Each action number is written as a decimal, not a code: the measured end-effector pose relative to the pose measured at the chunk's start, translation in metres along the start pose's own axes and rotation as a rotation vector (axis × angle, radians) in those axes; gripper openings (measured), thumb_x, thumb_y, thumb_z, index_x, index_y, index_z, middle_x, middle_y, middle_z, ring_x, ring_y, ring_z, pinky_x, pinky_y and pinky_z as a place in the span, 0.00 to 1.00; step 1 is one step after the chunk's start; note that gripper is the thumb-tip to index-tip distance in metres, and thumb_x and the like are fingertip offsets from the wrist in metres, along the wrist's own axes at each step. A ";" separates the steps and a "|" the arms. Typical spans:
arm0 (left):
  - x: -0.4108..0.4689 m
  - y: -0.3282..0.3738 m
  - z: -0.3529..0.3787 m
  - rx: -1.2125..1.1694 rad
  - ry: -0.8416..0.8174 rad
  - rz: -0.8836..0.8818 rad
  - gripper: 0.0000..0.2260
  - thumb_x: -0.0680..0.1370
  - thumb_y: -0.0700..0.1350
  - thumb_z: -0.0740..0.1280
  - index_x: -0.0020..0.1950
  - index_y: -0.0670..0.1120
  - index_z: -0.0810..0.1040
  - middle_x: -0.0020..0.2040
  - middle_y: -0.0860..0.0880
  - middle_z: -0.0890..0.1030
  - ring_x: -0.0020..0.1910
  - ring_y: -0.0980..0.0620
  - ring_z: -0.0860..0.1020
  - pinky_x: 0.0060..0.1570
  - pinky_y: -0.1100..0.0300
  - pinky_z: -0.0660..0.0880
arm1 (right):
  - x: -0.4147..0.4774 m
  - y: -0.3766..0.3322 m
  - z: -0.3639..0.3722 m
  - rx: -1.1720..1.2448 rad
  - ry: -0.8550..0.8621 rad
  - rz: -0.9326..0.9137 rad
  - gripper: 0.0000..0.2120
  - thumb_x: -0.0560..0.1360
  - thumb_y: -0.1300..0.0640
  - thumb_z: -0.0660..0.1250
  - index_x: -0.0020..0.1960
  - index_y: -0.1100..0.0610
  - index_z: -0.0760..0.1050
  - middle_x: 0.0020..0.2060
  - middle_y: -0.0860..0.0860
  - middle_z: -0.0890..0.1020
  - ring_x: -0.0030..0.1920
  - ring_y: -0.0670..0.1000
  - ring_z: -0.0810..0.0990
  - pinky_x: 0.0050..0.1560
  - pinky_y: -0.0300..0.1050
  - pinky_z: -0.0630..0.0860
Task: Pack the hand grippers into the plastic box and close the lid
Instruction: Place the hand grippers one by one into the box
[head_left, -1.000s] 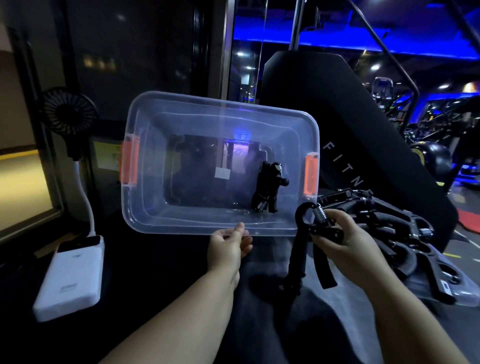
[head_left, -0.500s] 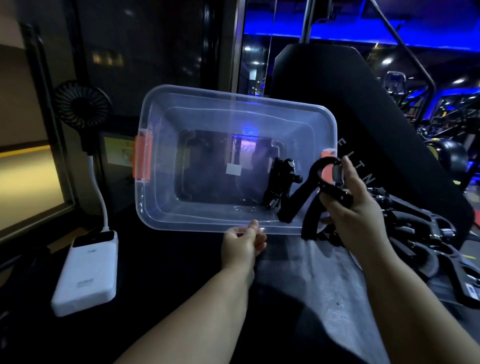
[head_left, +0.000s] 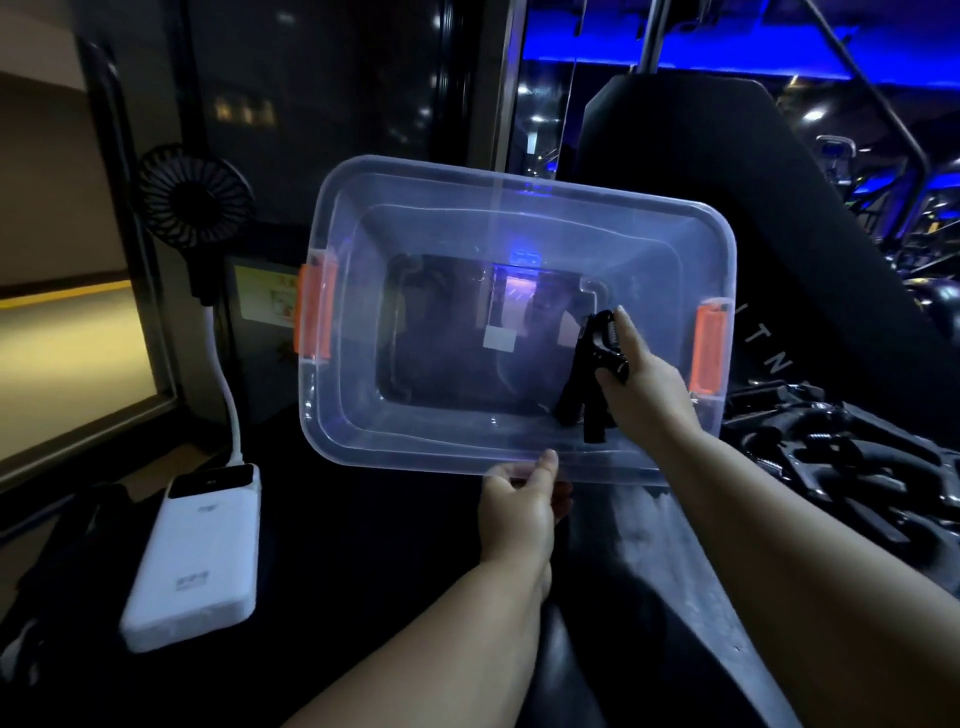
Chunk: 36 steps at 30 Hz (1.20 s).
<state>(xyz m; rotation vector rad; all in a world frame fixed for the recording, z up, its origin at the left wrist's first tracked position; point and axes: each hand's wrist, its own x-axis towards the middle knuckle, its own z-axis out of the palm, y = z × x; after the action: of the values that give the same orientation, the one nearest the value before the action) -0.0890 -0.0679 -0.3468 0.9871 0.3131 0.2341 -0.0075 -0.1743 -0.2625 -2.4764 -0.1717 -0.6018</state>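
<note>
The clear plastic box (head_left: 358, 415) with orange latches (head_left: 314, 312) is tipped so its opening faces me. My left hand (head_left: 519, 504) grips its near rim from below. My right hand (head_left: 649, 384) reaches inside the box at its right end, shut on a black hand gripper (head_left: 582, 379) whose handles point down to the box's lower wall. I cannot tell whether another gripper lies behind it. A pile of several black hand grippers (head_left: 841, 467) lies to the right of the box.
A white power bank (head_left: 197, 551) lies at the left with a small black fan (head_left: 195, 202) on a white stalk plugged into it. A large black padded machine part (head_left: 727, 182) stands behind the box. The surface beneath is dark.
My right hand has carried the hand gripper from the pile at the right up over the rim and into the box. My left hand has kept its hold on the near rim.
</note>
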 end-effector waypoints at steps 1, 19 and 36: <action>0.001 -0.001 0.000 0.005 0.006 0.002 0.08 0.76 0.44 0.69 0.44 0.43 0.72 0.38 0.44 0.79 0.36 0.50 0.78 0.40 0.56 0.78 | 0.003 0.000 0.004 -0.002 -0.013 0.001 0.34 0.77 0.57 0.60 0.76 0.38 0.50 0.57 0.59 0.79 0.52 0.61 0.78 0.47 0.46 0.71; 0.000 0.001 0.001 0.072 0.021 -0.009 0.10 0.76 0.48 0.70 0.47 0.43 0.73 0.42 0.45 0.83 0.41 0.49 0.80 0.45 0.53 0.79 | 0.066 0.000 0.032 -0.370 -0.117 -0.001 0.32 0.79 0.52 0.61 0.78 0.47 0.49 0.63 0.60 0.76 0.60 0.63 0.75 0.49 0.50 0.71; -0.002 0.002 0.002 0.064 0.037 -0.009 0.09 0.76 0.46 0.69 0.47 0.42 0.73 0.41 0.44 0.83 0.40 0.49 0.80 0.46 0.53 0.78 | 0.071 0.004 0.023 -0.710 0.166 -0.232 0.21 0.69 0.46 0.71 0.57 0.54 0.72 0.50 0.57 0.79 0.53 0.61 0.76 0.48 0.50 0.71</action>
<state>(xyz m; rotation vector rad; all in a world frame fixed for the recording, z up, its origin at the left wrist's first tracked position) -0.0907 -0.0688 -0.3437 1.0453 0.3607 0.2362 0.0659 -0.1651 -0.2490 -3.0850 -0.2079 -1.1194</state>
